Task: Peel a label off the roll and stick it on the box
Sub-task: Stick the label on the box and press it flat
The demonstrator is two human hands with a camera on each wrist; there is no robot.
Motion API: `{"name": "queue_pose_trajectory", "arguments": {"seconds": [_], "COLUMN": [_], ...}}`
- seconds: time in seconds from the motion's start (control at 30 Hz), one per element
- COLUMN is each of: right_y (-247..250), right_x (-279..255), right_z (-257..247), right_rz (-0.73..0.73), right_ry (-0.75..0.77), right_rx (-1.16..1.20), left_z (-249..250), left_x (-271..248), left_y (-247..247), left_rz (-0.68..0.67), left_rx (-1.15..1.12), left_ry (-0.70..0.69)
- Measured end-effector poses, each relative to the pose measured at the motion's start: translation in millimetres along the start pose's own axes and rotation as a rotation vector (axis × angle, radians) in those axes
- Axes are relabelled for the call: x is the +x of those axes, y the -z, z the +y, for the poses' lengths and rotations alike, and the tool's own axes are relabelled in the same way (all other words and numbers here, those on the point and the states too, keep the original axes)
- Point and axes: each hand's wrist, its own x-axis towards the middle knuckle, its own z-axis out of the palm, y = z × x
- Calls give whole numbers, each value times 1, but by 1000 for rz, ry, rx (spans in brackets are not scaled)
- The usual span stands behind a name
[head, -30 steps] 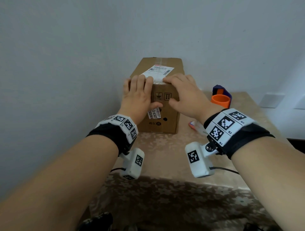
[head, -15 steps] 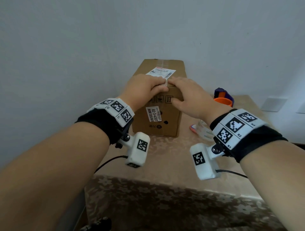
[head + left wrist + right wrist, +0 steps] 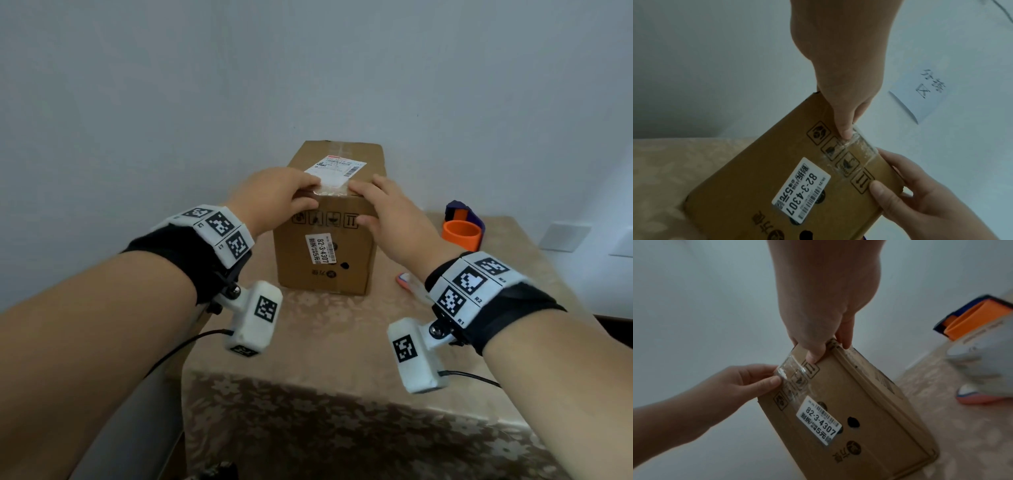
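Observation:
A brown cardboard box (image 3: 325, 260) stands upright on the table against the wall. A white printed label (image 3: 337, 168) lies flat on its top, over the clear sealing tape (image 3: 857, 146) that runs down the front face. My left hand (image 3: 274, 198) pinches the box's top front edge, with curled fingers on the label's near edge and the thumb (image 3: 844, 129) on the tape. My right hand (image 3: 387, 212) lies with straight fingers on the top beside the label, and its thumb (image 3: 813, 356) touches the front face. A second small label (image 3: 320, 248) is stuck on the front.
An orange roll (image 3: 460, 234) in a dark blue holder (image 3: 462, 214) stands at the table's back right. A pale sheet with a red-orange end (image 3: 409, 282) lies right of the box. The beige patterned tablecloth (image 3: 325, 342) hangs over the near edge. A paper note (image 3: 920, 97) hangs on the wall.
My left hand rose from the box's front face to its top edge. Both hands' fingertips met at the label's near edge, then drew slightly apart.

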Motion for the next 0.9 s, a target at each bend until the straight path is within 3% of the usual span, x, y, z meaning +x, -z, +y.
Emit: {"name": "queue_pose_trajectory", "arguments": {"seconds": [0.5,0.77,0.9], "right_y": [-41,2,19], "right_x": [66,10,-30], "right_z": [-11,36,66], "right_rz": [-28,-27,-35], "right_ry": [-8,-110,-225], "right_rx": [37,86,43], "left_z": [-43,-3,33], "left_x": [32,20,17], "left_y": [-13,-7,-14], "left_rz": [139,274,272], "left_rx": [136,38,31], "left_ry": [146,112,59]}}
